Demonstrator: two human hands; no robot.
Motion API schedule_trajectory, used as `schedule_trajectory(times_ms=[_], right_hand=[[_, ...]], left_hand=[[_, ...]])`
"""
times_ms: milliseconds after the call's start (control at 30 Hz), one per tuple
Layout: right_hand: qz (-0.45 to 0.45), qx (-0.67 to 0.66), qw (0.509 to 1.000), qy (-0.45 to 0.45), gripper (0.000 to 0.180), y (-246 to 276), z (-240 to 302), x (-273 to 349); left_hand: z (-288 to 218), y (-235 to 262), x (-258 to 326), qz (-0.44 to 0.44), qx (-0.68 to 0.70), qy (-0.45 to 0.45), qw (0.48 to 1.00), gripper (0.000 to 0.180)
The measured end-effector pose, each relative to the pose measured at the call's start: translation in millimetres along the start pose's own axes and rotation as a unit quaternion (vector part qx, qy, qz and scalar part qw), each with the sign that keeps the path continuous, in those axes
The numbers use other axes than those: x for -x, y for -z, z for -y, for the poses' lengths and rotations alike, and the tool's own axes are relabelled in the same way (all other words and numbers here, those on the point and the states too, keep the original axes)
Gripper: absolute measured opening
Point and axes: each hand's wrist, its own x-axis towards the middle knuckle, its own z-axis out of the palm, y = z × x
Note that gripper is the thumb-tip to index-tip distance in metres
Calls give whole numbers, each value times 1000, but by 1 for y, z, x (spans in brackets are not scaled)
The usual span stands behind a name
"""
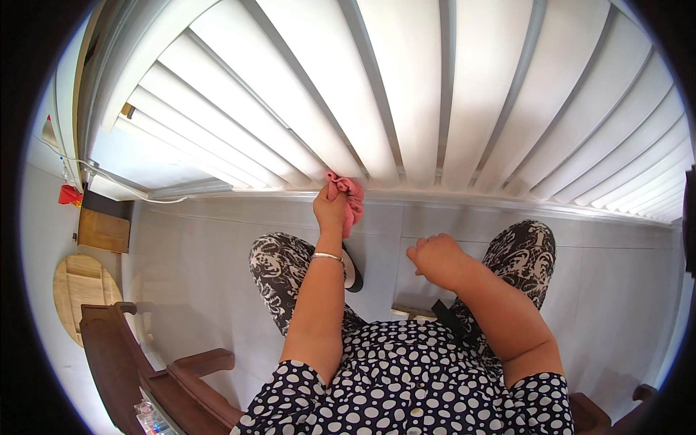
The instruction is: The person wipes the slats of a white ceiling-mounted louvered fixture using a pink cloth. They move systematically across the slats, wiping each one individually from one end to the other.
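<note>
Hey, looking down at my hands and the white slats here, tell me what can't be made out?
All in the head view:
- Left hand's full grip: hidden by the pink cloth's folds.
- Right hand's palm: turned away, behind its own back.
- White slats' far ends: several cut off by the upper edge.
- Dark wooden chair: partly cut off by the lower edge.

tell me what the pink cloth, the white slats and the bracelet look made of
Pink cloth: soft, matte fabric, judging by its bunched folds in the left hand.
White slats: smooth with a slight sheen; could be painted wood, metal or plastic.
Bracelet: probably polished metal, given its silvery glint.
</note>
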Motion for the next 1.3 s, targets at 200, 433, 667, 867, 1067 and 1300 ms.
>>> schedule_trajectory(times_ms=[200,433,667,867,1067,1300], right_hand=[[7,-20,999,-28,22,0,-7,-5],[-1,-30,999,-29,20,0,-5,-7],[-18,-27,998,-48,18,-1,-13,-3],[-58,-37,997,-26,14,0,-10,3],[-54,-34,998,-16,12,1,0,5],[-44,-15,999,-8,14,9,4,9]], left_hand=[[-9,4,3,28,26,35,999,24],[-143,55,-3,-117,54,-104,986,29],[-313,97,-23,-179,119,-318,924,24],[-276,85,-44,-186,9,-314,931,16],[-209,68,-20,-136,-26,-239,961,19],[-130,41,-5,-79,-34,-154,984,17]])
